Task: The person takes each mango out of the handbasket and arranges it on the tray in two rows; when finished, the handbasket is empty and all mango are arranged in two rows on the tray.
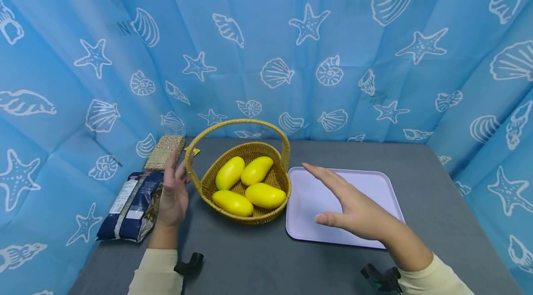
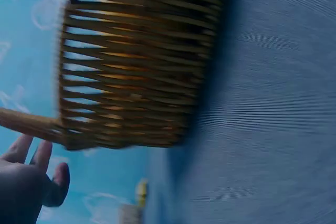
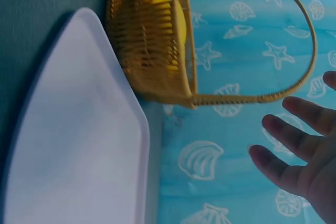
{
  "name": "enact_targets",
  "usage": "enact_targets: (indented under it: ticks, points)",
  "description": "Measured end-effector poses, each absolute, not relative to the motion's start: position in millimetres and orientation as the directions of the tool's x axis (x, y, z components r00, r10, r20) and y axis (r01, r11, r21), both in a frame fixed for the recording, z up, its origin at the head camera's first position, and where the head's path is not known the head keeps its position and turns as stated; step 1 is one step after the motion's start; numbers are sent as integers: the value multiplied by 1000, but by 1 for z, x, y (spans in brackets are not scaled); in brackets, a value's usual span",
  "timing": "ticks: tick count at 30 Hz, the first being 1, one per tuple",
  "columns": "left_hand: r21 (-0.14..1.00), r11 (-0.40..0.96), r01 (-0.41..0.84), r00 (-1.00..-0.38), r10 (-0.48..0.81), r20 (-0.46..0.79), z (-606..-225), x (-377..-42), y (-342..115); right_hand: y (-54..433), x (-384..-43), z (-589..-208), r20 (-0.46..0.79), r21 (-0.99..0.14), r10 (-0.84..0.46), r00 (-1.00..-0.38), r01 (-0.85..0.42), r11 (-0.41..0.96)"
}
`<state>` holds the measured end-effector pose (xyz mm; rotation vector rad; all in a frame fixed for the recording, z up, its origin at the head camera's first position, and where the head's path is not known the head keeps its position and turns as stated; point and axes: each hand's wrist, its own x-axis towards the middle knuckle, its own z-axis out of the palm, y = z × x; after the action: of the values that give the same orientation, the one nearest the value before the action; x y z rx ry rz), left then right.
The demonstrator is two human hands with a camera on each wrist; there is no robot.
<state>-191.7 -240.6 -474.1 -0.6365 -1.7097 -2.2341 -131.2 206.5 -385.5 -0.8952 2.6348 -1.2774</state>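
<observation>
Sitting upright on the grey table (image 1: 250,262), just left of the tray, the wicker basket (image 1: 250,219) is the centre of the action, its tall handle (image 1: 237,121) arching over the top! Four smooth yellow fruits (image 1: 265,195) lie inside, two toward the back, two at the front, with bare weave showing between them.

Over on the left side, the left hand (image 1: 172,198) is raised right beside the handle, fingers loose and wrapped round nothing; whether a fingertip brushes the wicker, I can't tell. Across on the other side, the right hand (image 1: 354,209) hovers above the pale lilac tray (image 1: 300,214), fingers stretched out toward the basket, thumb held apart, its grasp unfilled and well clear of the handle!

Further left, a navy packet (image 1: 129,207) with white labels lies next to the left hand, and behind it sits a clear bag of small tan grains (image 1: 164,154). A little yellow item pokes out by the handle, too small to make out. Cream sleeves (image 1: 156,272) cover both forearms, and a blue curtain (image 1: 266,22) printed with white shells and starfish hangs around the table.
</observation>
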Motion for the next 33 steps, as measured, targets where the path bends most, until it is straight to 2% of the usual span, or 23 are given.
enact_targets:
  ticks: [5, 11, 15, 18, 24, 28, 33]
  points:
    - [908, -238, 346, -918, 115, 380, -503, -199, -243, 193, -140, -396, 212, -787, -558, -802, -479, 389]
    - [924, -283, 257, -941, 143, 305, -525, -200, -241, 176, -150, -407, 248, -822, -584, -773, -487, 296]
    - [946, -254, 200, -955, 165, 246, -535, -200, -240, 165, -154, -412, 251, -838, -586, -770, -477, 267]
    - [960, -225, 167, -956, 203, 214, -541, -201, -242, 156, -158, -416, 261, -848, -587, -766, -472, 239]
    - [959, -253, 129, -937, 287, 202, -545, -202, -248, 134, -170, -422, 273, -882, -574, -772, -440, 172]
    - [969, -224, 104, -941, 294, 168, -543, -203, -248, 122, -181, -429, 246, -904, -570, -784, -397, 156]
    - [976, -197, 97, -944, 293, 153, -540, -202, -247, 109, -193, -438, 144, -928, -591, -794, -316, 197]
